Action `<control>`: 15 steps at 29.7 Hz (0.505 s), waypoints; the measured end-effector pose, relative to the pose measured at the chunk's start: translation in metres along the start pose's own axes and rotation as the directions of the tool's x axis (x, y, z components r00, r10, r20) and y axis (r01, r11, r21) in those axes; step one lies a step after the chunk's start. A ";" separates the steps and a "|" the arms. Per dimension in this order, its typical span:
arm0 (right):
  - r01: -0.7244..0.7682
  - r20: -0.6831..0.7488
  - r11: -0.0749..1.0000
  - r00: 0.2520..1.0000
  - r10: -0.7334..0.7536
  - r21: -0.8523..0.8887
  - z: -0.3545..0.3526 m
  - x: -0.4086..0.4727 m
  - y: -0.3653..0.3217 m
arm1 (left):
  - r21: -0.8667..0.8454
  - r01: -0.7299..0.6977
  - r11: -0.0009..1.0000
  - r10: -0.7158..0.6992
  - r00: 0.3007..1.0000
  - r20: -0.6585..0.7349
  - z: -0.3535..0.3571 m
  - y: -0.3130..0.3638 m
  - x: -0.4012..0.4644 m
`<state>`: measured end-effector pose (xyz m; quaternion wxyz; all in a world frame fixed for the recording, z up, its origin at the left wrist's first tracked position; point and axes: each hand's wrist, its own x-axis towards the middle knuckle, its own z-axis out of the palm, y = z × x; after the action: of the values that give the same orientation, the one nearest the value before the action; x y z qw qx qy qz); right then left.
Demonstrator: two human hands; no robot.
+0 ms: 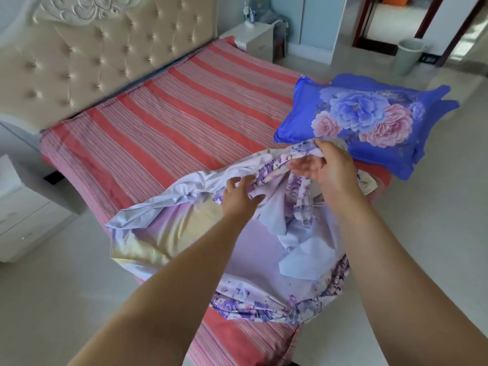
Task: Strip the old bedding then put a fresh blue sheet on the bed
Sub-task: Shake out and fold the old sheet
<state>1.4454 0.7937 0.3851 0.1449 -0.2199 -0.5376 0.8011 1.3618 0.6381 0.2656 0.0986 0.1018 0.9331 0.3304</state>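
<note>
A crumpled pale lilac sheet with a purple flower print [206, 249] lies bunched on the near corner of the bed. My right hand [330, 165] grips a raised fold of it at the top. My left hand [240, 194] reaches into the cloth just left of that, its fingers curled round a bit of the printed edge. The bed is covered by a red and pink striped sheet [163, 128]. Two blue pillows with big pink and blue flowers [369, 120] are stacked on the bed's right edge.
A cream tufted headboard [79, 56] stands at the far left. White nightstands sit at the back [253, 40] and at the left [23, 212]. A grey bin [409, 56] stands by a doorway at the back right. Pale tiled floor surrounds the bed.
</note>
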 end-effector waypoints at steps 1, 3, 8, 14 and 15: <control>0.011 0.017 0.998 1.000 -0.012 0.062 -0.003 0.000 -0.006 | 0.036 -0.027 0.999 0.027 1.000 -0.005 -0.006 0.005 0.006; 0.036 0.006 0.981 0.999 -0.038 0.190 -0.009 -0.001 -0.017 | 0.099 -0.111 0.989 0.110 0.994 0.014 -0.015 0.012 0.016; 0.063 -0.173 0.998 0.983 -0.065 -0.017 -0.038 0.017 -0.020 | 0.080 -0.125 0.989 0.121 0.991 0.047 -0.042 0.046 0.026; -0.070 0.178 0.473 0.870 0.459 -0.878 -0.005 -0.020 0.053 | -0.325 -0.011 0.946 0.109 0.952 0.286 -0.056 0.113 0.003; -0.071 0.191 0.484 0.862 0.470 -0.872 0.003 -0.030 0.068 | -0.427 0.067 0.902 0.118 0.912 0.393 -0.056 0.122 -0.008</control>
<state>1.4699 0.7513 0.3291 -0.2257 -0.1746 -0.8297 0.4797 1.3707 0.6956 0.3872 0.3073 0.1569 0.7937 0.5010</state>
